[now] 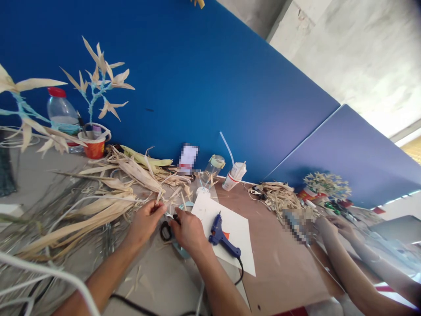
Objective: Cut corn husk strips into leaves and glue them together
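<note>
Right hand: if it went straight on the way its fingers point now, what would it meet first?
Most likely the left hand, which lies just ahead of the right hand and its black-handled scissors, though depth is hard to judge from this single view.

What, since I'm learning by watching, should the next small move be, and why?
Perhaps a careful snip: the right hand holds the scissors close to the left hand, which is pinched shut, perhaps on a piece too small to make out.
</note>
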`<state>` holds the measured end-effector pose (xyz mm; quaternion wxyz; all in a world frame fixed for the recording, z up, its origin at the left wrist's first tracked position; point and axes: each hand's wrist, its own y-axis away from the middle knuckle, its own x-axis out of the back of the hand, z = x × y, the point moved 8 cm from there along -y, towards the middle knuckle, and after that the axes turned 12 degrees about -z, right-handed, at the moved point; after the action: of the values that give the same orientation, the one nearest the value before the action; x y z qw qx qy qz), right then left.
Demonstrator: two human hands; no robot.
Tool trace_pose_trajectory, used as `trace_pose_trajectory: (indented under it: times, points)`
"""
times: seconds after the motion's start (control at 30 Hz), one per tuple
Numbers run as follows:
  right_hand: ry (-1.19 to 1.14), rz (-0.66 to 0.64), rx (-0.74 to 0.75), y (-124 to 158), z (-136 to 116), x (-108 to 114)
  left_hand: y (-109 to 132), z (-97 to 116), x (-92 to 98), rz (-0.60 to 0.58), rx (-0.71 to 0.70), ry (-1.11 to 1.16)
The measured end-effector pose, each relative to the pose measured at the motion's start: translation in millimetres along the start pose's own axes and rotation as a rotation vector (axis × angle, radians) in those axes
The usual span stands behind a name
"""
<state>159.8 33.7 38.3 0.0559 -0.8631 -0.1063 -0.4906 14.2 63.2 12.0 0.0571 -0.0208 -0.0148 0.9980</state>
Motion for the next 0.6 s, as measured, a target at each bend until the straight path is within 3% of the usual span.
trace_pose_trajectory:
  times: [0.17,0.3,0.43,0.5,0.6]
  points:
    - [-0.322,0.186,0.108,1.3,-3.6,18.7,2.2,-2.3,-6.6,-0.055,0.063,0.104]
    - [-0.754,0.145,0.145,-3.7,2.8,15.5,5.4,-4.9,-20.2,-0.187,0.128,0.188]
    - [-0.847,0.167,0.134,-6.0,8.0,13.1,10.1,-3.9,-35.4,-0.333,0.149,0.221]
    - [-0.885,0.196,0.075,-6.8,15.7,11.5,11.9,-3.4,-37.6,-0.346,0.169,0.25]
    - [-0.992,0.25,-0.014,-7.2,29.0,10.4,11.0,0.6,-29.6,-0.257,0.146,0.32]
